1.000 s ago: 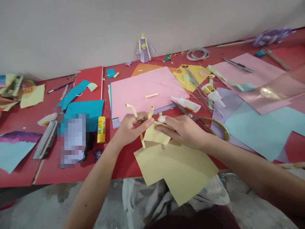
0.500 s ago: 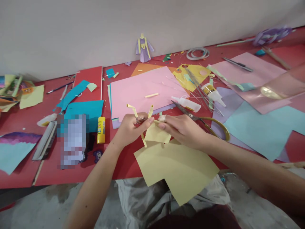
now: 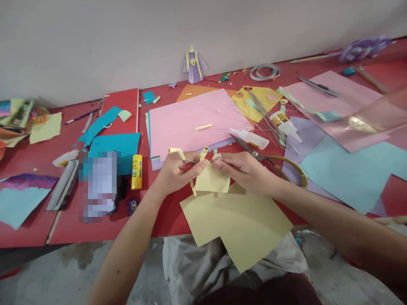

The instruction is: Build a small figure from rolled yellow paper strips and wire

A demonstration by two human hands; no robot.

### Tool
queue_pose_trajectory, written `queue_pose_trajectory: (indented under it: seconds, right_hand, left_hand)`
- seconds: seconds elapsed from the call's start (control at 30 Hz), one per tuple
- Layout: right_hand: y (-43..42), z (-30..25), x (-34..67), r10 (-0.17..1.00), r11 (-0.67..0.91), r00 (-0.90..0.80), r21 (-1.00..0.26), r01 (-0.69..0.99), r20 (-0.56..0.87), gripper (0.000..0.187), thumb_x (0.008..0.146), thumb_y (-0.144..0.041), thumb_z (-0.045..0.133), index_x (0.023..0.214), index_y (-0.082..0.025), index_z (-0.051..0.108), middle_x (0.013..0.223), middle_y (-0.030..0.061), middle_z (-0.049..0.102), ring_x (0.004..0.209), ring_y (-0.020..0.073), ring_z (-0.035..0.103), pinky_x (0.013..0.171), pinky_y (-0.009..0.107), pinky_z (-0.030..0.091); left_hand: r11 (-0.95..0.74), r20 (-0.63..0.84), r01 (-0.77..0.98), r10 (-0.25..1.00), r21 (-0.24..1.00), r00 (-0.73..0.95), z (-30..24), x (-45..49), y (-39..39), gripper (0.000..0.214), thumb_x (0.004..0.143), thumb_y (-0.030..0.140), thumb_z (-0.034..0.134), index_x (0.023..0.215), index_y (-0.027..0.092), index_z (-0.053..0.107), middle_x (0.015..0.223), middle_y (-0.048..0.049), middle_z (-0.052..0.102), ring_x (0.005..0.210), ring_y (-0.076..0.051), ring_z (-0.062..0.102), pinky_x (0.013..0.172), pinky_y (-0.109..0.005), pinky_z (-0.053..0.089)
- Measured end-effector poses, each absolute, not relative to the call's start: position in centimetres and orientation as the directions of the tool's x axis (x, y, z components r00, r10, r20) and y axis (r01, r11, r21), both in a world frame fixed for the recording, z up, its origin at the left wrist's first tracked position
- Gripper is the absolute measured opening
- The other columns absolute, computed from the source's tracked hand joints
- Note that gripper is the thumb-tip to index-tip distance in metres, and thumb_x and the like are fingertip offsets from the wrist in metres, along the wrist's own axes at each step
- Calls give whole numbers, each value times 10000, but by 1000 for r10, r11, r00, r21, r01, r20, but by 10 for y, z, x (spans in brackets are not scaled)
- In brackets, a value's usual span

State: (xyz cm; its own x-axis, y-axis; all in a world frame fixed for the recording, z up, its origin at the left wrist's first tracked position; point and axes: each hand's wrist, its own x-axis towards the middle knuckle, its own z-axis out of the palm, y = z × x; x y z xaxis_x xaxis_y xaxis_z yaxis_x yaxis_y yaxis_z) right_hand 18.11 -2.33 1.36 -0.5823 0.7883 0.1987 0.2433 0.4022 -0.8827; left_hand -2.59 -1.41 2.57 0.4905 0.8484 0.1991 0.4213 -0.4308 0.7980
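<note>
Between my two hands hangs a small piece of pale yellow paper (image 3: pixel 212 180), its top edge pinched at the fingertips. My left hand (image 3: pixel 176 173) is closed on it; bent, rolled yellow paper tubes (image 3: pixel 177 151) with a thin wire stick out around those fingers. My right hand (image 3: pixel 246 170) is closed too, thumb and forefinger pressed on the paper's upper right edge, with a whitish wrap on one fingertip. Below lies a larger pale yellow sheet (image 3: pixel 240 216) with a notched edge, reaching over the table edge. What the inner fingers grip is partly hidden.
Scissors (image 3: pixel 270 160) and white glue bottles (image 3: pixel 252 138) lie beyond my right hand. Pink sheets (image 3: pixel 184 120) lie ahead. A yellow glue stick (image 3: pixel 136 171) and a blurred-out object (image 3: pixel 101 184) are to the left. A paper doll (image 3: pixel 193 65) leans on the wall.
My fingertips have come closer together along the paper's top edge. The rolled tubes have tilted, and the small piece hangs slightly lower. The view has shifted a little.
</note>
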Motion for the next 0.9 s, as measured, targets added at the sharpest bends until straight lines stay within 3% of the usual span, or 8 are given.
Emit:
queue_pose_trajectory:
  seconds: [0.23,0.5,0.9]
  right_hand:
    - [-24,12,180,796,463,-548,-841,279,256,334,1010,-352,421,716,-194,426,640,-47,416,562,83,377,536,218,311]
    - [-27,7,180,791,578,-509,-690,436,340,212,1000,-275,448,814,-192,508,692,-14,550,573,104,477,562,227,337]
    - [-28,3,181,799,562,-530,-663,495,282,207,990,-313,477,822,-194,504,675,-33,513,581,98,465,582,223,323]
  left_hand:
    - [-418,189,418,852,806,489,25,-25,-14,295,889,277,564,618,170,511,553,47,468,522,-75,414,505,-214,330]
    - [-357,141,380,860,853,491,22,-24,-12,209,891,327,581,748,174,578,683,15,575,657,-108,536,591,-209,416]
    - [-380,165,434,875,817,455,27,-22,-14,252,905,281,524,680,168,528,593,44,485,563,-83,439,541,-215,341]
